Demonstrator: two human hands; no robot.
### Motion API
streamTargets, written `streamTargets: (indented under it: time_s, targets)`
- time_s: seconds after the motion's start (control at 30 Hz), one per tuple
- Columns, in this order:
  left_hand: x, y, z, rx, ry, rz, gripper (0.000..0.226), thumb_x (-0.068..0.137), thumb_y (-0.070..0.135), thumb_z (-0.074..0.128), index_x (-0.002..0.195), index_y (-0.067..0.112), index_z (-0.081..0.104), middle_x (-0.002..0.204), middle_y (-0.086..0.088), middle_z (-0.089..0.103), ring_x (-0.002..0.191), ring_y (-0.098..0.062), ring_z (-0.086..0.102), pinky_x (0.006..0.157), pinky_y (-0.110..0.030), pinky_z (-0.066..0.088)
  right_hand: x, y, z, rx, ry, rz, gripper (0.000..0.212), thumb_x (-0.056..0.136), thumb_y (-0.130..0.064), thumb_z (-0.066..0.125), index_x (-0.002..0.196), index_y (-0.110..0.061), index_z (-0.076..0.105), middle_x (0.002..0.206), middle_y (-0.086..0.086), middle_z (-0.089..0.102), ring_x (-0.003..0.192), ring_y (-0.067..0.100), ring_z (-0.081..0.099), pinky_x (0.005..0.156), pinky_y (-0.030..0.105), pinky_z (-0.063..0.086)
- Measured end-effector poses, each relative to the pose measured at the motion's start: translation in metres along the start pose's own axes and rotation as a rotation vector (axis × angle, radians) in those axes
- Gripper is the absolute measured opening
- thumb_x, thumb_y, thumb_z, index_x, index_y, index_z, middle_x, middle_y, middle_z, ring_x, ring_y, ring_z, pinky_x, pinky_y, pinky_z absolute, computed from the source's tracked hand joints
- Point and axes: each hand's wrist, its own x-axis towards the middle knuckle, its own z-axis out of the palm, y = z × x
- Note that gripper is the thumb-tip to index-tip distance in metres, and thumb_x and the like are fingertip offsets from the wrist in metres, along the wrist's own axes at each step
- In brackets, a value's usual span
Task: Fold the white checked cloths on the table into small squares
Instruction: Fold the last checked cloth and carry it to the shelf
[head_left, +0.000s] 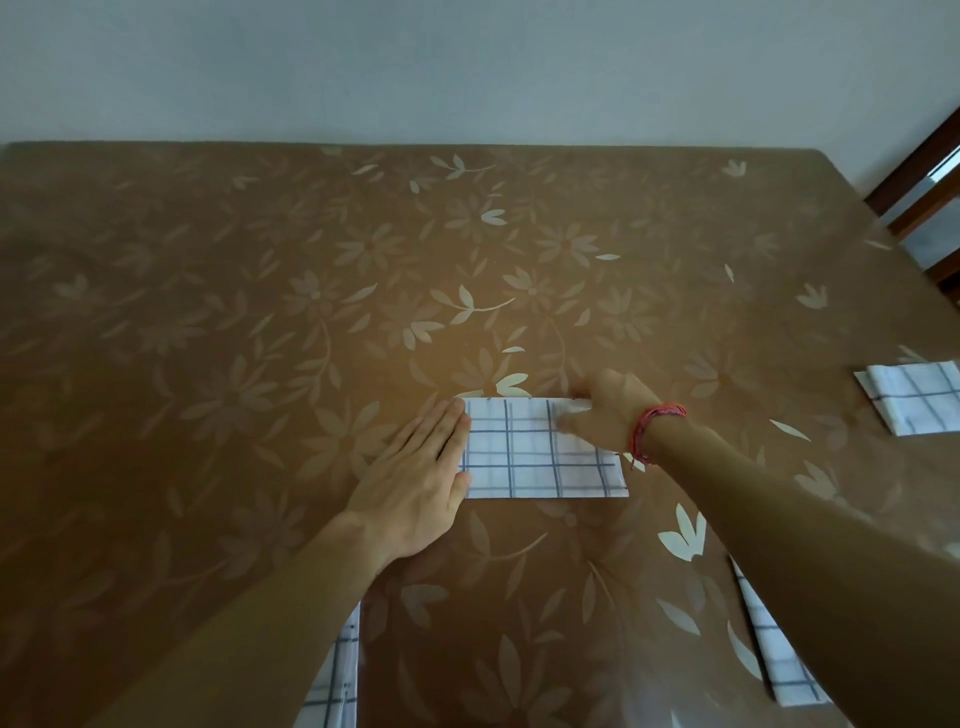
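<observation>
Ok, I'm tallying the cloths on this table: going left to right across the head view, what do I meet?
near-left cloth → left hand → middle cloth → right hand → red wrist thread → near-right cloth → folded cloth at the right edge.

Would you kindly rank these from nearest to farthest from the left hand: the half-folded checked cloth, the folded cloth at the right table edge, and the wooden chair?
1. Half-folded white checked cloth: centre, touching the left hand.
2. Folded white checked cloth: far right, lying apart.
3. Dark wooden chair: upper right, farthest back.
</observation>
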Motion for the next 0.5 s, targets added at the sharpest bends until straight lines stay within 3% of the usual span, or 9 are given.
streamTargets:
  time_s: [0.1,0.2,0.37,0.5]
  targets:
    - [0.002,0.003,-0.010,-0.097,0.024,-0.045,0.066,0.098,0.045,0.028,0.155,0.013,0.016,0.163,0.001,0.009,0.149,-0.011,0.001,0.118,-0.026,0.002,-0.005,0.001,-0.001,0.023,0.045,-0.007,0.020,0.085,-0.024,0.051,0.068,-0.018,0.060,0.068,0.004,0.062,0.065,0.021,0.057,0.055,0.029,0.048]
    - [0.005,0.010,-0.022,-0.193,0.039,-0.102,0.067,0.099,0.037,0.046,0.154,0.018,0.014,0.162,0.005,0.012,0.148,-0.010,0.012,0.117,-0.027,0.014,-0.015,0.004,0.002,0.027,0.072,0.021,0.023,0.087,-0.024,0.051,0.069,-0.014,0.061,0.065,0.005,0.061,0.061,0.022,0.056,0.050,0.026,0.043]
    - [0.003,0.016,-0.038,-0.344,0.127,-0.154,0.048,0.103,0.027,0.041,0.149,0.017,0.032,0.156,0.005,0.028,0.142,-0.009,0.025,0.111,-0.021,0.021,-0.036,0.014,0.006,0.238,0.129,0.130,0.014,0.086,-0.024,0.056,0.081,-0.020,0.068,0.074,0.003,0.066,0.068,0.018,0.060,0.049,0.021,0.042]
    - [-0.010,0.023,-0.039,-0.338,0.244,-0.059,0.041,0.102,0.016,0.041,0.143,0.016,0.042,0.147,0.008,0.040,0.138,-0.008,0.031,0.114,-0.022,0.024,-0.061,0.018,0.010,0.617,0.188,0.282,0.011,0.085,-0.015,0.060,0.082,-0.009,0.069,0.073,0.010,0.066,0.060,0.023,0.064,0.049,0.031,0.057]
